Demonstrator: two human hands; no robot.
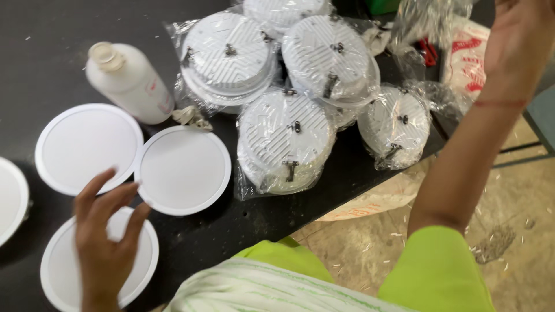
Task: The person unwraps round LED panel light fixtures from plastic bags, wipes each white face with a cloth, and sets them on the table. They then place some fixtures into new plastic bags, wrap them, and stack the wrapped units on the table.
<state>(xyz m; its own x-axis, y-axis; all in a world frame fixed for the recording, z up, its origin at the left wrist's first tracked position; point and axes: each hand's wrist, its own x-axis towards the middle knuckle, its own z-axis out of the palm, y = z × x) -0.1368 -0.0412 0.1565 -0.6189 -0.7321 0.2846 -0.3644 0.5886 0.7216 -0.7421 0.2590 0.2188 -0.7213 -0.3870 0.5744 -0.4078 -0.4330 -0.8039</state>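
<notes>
At the far left edge a white round panel (10,199) is cut off by the frame, lying on the black table (34,69). Next to it sits another flat white disc (87,147), smooth and matte with a thin raised rim, and above it a white plastic bottle (128,81) lies tilted with its cap toward the upper left. My left hand (107,248) hovers with fingers spread and loose, gripping nothing, over the near disc (60,268), whose lower edge reaches close to the table's front edge. Just right of my fingertips lies the middle disc (184,170), its rim just beside the upper-left disc and a crumpled scrap (191,115) at its top. A strip of bare black tabletop runs between this disc and the front edge. Further right is a crowded heap of bagged light fittings (286,141), ribbed white backs up with metal spring clips, wrapped in clear plastic; they fill the table up to its right edge. My right hand (520,34) is raised at the upper right, over more plastic bags (439,34), partly out of frame, so I cannot tell whether it is closed on anything. Below lies littered concrete floor (509,242)
</notes>
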